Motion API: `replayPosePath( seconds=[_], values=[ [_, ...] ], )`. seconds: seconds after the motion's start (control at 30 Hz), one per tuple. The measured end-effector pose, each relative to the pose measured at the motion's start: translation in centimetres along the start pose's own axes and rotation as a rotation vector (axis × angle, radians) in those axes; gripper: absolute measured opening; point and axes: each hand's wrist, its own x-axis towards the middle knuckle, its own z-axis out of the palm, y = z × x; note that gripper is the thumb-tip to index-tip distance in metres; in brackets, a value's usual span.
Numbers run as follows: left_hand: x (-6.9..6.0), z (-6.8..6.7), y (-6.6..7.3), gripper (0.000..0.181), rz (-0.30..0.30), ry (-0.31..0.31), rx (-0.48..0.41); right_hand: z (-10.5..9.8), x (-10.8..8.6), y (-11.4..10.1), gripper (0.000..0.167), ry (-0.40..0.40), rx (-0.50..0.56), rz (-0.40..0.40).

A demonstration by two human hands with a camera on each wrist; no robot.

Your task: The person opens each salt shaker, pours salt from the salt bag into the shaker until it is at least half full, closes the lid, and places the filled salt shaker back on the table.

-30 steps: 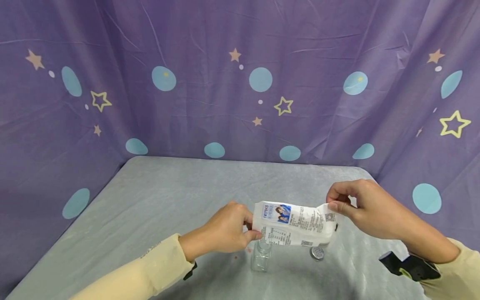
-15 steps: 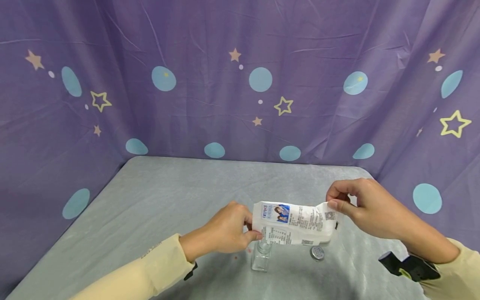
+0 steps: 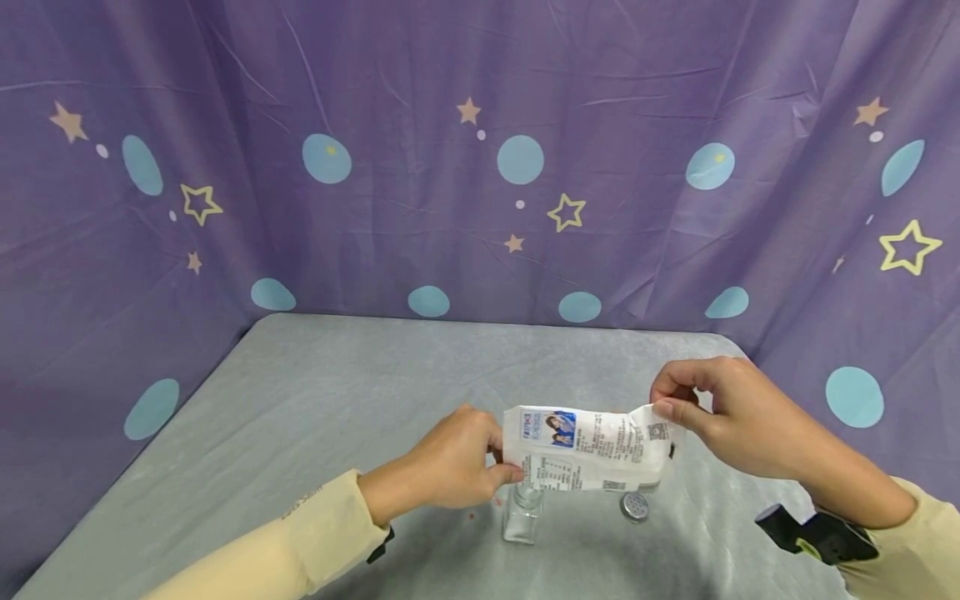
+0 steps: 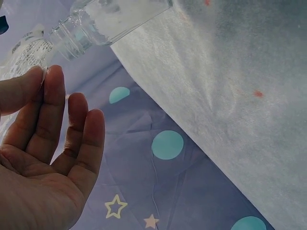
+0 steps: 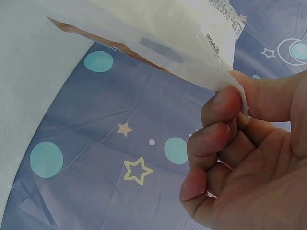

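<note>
In the head view, the printed white packet (image 3: 588,450) spans the lower centre of the frame, between both hands. The left hand (image 3: 463,458) pinches its left end — thumb closed against fingertips, two fingers free. The right hand (image 3: 727,417) pinches its upper right corner, remaining fingers curled. The glass bottle (image 3: 521,523) stands upright below the packet's left end; contact cannot be determined. The perforated cap (image 3: 634,507) rests lower right of centre on the grey table cover (image 3: 375,383).
</note>
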Motion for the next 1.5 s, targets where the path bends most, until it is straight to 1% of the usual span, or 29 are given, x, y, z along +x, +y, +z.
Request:
replayPosePath(
  seconds=[0.37, 0.77, 1.03, 1.5],
  values=[
    [-0.05, 0.13, -0.09, 0.003, -0.008, 0.003, 0.008, 0.03, 0.21, -0.14, 0.032, 0.009, -0.007, -0.006],
    [-0.04, 0.29, -0.14, 0.004, -0.009, 0.004, 0.006, 0.02, 0.2, -0.22, 0.031, 0.004, 0.0, 0.01],
    [-0.06, 0.32, -0.08, 0.006, -0.004, 0.012, 0.008, -0.07, 0.23, -0.23, 0.032, 0.008, 0.002, -0.009],
    [-0.11, 0.46, 0.03, 0.007, -0.017, 0.011, -0.001, -0.19, 0.34, -0.29, 0.032, 0.006, 0.007, -0.019]
  ],
)
